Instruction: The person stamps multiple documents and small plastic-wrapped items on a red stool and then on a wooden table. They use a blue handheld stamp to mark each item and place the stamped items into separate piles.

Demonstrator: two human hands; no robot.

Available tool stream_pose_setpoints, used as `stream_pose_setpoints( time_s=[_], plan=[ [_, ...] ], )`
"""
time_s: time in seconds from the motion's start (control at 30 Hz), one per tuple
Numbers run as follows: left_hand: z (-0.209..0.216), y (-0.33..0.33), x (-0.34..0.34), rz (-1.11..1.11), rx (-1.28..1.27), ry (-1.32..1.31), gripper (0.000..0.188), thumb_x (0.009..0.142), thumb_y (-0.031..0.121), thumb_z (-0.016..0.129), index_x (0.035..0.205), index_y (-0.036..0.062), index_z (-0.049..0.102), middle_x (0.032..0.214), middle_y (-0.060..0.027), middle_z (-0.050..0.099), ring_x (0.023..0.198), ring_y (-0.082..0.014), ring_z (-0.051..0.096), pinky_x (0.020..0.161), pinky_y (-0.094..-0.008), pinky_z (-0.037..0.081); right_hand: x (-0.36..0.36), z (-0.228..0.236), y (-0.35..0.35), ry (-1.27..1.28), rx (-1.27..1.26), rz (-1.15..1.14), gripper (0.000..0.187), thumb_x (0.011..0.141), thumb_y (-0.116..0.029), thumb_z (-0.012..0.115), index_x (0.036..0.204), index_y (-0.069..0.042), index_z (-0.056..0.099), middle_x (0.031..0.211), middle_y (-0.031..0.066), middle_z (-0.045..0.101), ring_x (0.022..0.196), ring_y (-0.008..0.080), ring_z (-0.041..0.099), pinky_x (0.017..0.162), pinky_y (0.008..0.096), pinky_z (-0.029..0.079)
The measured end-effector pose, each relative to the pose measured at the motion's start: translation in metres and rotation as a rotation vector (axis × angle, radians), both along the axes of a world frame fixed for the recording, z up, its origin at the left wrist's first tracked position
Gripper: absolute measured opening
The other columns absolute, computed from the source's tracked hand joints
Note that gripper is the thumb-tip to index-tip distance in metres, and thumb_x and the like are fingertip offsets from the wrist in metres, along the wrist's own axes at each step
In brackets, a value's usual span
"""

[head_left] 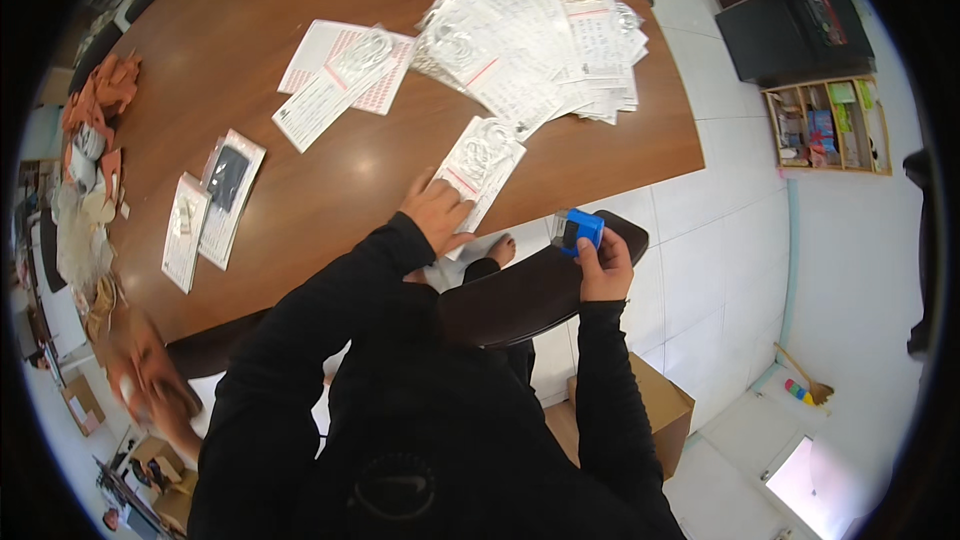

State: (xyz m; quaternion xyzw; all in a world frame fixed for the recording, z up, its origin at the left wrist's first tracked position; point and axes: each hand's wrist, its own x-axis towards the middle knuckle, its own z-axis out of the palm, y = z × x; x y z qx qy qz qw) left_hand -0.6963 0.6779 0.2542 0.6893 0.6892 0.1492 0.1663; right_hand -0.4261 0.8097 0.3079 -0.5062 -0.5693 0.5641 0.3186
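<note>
My left hand (pixel 437 213) holds a white printed card with a clear bag of coiled white cord (pixel 485 157) at the table's near edge. Its fingers lie over the card's lower part, the thumb by the near end. Out past the table edge, my right hand (pixel 606 266) grips a blue self-inking stamp (pixel 583 231) between thumb and fingers, apart from the card. Beyond the held card spreads a large fanned pile of similar bagged cards (pixel 530 40). Left of that pile, another bagged card (pixel 335 88) rests across sheets with red print (pixel 385 90).
Two more bagged cards, one with a dark item (pixel 230 175) and one with a pale item (pixel 185 225), lie at the table's left. A dark chair (pixel 520 295) stands against the near edge. A cardboard box (pixel 660 410) is beside my right arm; a wooden drawer tray (pixel 828 127) stands far right.
</note>
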Motion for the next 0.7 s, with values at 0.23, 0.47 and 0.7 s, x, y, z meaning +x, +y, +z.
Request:
stream_pose_setpoints(
  time_s=[0.23, 0.47, 0.7],
  plan=[
    [0.008, -0.068, -0.026, 0.289, 0.172, 0.215, 0.047, 0.074, 0.022, 0.077, 0.117, 0.0093, 0.067, 0.132, -0.0092, 0.057, 0.122, -0.0323, 0.051, 0.105, -0.0514, 0.038, -0.056, 0.004, -0.005, 0.013, 0.023, 0.214, 0.038, 0.091, -0.007, 0.072, 0.123, 0.006, 0.058, 0.108, 0.0107, 0.068, 0.097, 0.0140, 0.065, 0.086, 0.0268, 0.052],
    [0.000, -0.043, 0.008, 0.393, 0.137, 0.122, 0.058, 0.077, 0.025, 0.076, 0.131, 0.0106, 0.060, 0.141, -0.0064, 0.052, 0.130, -0.0318, 0.047, 0.109, -0.0506, 0.036, -0.122, 0.011, 0.009, -0.257, 0.395, 0.470, 0.037, 0.083, -0.014, 0.078, 0.115, -0.001, 0.066, 0.104, 0.0123, 0.071, 0.087, 0.0189, 0.068, 0.074, 0.0316, 0.053],
    [-0.017, -0.064, 0.003, 0.420, 0.283, 0.174, 0.036, 0.084, 0.016, 0.066, 0.120, 0.0120, 0.067, 0.128, -0.0048, 0.059, 0.127, -0.0296, 0.050, 0.109, -0.0517, 0.037, -0.179, 0.018, 0.024, -0.338, 0.835, 0.829, 0.039, 0.081, -0.016, 0.079, 0.116, -0.006, 0.066, 0.102, 0.0148, 0.068, 0.088, 0.0310, 0.067, 0.073, 0.0371, 0.054]
  ],
)
